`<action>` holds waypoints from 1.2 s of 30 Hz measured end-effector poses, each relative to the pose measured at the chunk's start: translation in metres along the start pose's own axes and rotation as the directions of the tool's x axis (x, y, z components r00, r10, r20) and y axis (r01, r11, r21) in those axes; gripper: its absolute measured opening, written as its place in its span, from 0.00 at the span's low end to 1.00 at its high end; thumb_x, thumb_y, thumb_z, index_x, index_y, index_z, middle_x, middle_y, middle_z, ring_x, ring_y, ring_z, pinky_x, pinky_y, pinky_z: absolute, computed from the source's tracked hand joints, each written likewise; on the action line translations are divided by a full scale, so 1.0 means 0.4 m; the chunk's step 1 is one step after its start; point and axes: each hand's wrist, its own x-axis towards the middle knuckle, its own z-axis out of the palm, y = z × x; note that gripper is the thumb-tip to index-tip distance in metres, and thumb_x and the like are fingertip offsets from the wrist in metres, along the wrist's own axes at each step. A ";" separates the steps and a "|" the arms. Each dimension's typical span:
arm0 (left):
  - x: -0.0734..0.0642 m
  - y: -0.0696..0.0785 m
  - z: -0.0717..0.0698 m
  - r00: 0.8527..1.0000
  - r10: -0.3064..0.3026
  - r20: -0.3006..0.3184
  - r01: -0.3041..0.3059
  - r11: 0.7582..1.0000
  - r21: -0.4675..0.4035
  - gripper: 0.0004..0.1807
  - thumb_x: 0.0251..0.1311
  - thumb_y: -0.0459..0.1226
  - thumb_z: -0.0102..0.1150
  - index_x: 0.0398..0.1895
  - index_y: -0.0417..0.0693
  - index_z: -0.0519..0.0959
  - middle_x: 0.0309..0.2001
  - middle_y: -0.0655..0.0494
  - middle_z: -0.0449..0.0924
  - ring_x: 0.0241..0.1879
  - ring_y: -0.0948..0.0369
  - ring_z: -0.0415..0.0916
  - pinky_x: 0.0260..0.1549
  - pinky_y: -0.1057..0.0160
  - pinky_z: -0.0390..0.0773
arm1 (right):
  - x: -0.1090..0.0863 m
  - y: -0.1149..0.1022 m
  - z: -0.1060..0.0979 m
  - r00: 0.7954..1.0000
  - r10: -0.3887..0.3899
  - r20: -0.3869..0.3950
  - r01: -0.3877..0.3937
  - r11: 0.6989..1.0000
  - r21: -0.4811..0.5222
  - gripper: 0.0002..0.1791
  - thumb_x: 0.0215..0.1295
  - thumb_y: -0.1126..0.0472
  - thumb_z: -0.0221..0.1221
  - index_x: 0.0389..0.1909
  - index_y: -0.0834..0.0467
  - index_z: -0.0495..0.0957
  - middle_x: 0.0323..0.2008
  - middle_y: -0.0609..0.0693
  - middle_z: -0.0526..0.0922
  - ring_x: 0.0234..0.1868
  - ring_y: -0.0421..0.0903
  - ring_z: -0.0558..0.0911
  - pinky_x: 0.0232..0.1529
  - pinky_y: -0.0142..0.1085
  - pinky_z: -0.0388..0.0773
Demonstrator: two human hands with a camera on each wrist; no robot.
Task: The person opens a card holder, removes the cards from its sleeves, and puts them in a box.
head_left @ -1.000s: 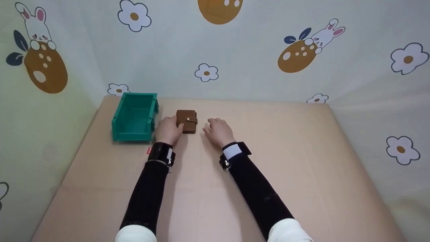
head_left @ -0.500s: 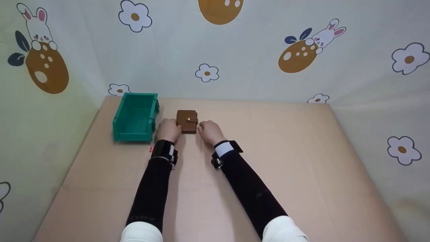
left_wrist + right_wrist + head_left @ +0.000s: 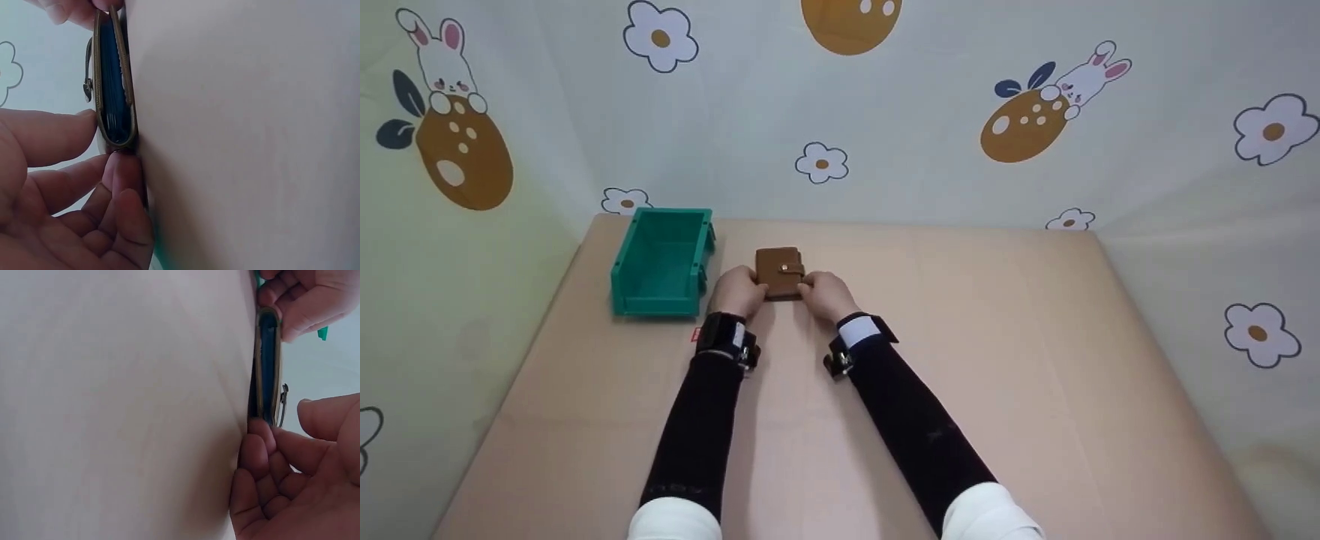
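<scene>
A brown card wallet (image 3: 777, 270) with a snap strap lies between both hands near the back of the table. Its edge, in the left wrist view, shows bluish layers inside the covers (image 3: 98, 79). My left hand (image 3: 737, 291) pinches the folded spine side, the thumb against the top cover and curled fingers at the spine. At the strap side is my right hand (image 3: 830, 296); its curled fingertips hold the wallet's edge from low down. In the right wrist view that hand's thumb (image 3: 326, 417) stands apart from the cover.
A green plastic bin (image 3: 656, 306) stands just left of the left hand, its low front towards me. A small red tag (image 3: 696, 334) lies by the left wrist. Patterned cloth (image 3: 900, 135) hangs behind the table (image 3: 997, 360) and along its sides.
My right hand has moved left from apart to the wallet's strap side. The left hand has settled at the spine. The wallet has shifted very slightly right and towards me.
</scene>
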 end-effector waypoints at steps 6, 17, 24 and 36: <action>-0.008 0.002 -0.001 1.000 -0.013 0.017 0.013 1.000 -0.022 0.19 0.68 0.40 0.56 0.55 0.35 0.76 0.52 0.41 0.79 0.51 0.48 0.75 0.53 0.50 0.72 | -0.007 0.005 -0.010 0.996 0.084 0.003 -0.084 0.990 0.117 0.17 0.74 0.56 0.53 0.49 0.66 0.82 0.48 0.57 0.83 0.49 0.51 0.80 0.53 0.39 0.73; -0.021 0.001 0.018 1.000 0.018 0.021 -0.014 0.980 -0.198 0.20 0.66 0.38 0.60 0.55 0.32 0.76 0.50 0.38 0.79 0.38 0.53 0.78 0.39 0.59 0.77 | -0.002 0.037 -0.026 0.992 0.126 0.013 -0.126 0.970 0.210 0.25 0.71 0.56 0.57 0.12 0.53 0.64 0.14 0.42 0.63 0.18 0.39 0.64 0.22 0.30 0.59; -0.041 0.020 0.029 0.999 0.037 -0.025 -0.043 0.961 -0.274 0.21 0.65 0.37 0.61 0.56 0.30 0.76 0.48 0.38 0.80 0.33 0.56 0.78 0.32 0.63 0.75 | -0.023 0.056 -0.054 0.993 0.113 0.019 -0.113 0.958 0.264 0.17 0.71 0.56 0.57 0.21 0.56 0.74 0.21 0.44 0.70 0.24 0.39 0.68 0.26 0.30 0.63; -0.097 0.097 0.056 0.988 0.139 -0.064 -0.153 0.924 -0.351 0.21 0.63 0.35 0.63 0.55 0.31 0.76 0.45 0.42 0.80 0.42 0.53 0.78 0.37 0.62 0.77 | -0.106 0.104 -0.135 0.989 0.133 -0.061 -0.101 0.922 0.375 0.11 0.69 0.58 0.60 0.40 0.64 0.77 0.35 0.52 0.79 0.34 0.43 0.75 0.36 0.33 0.71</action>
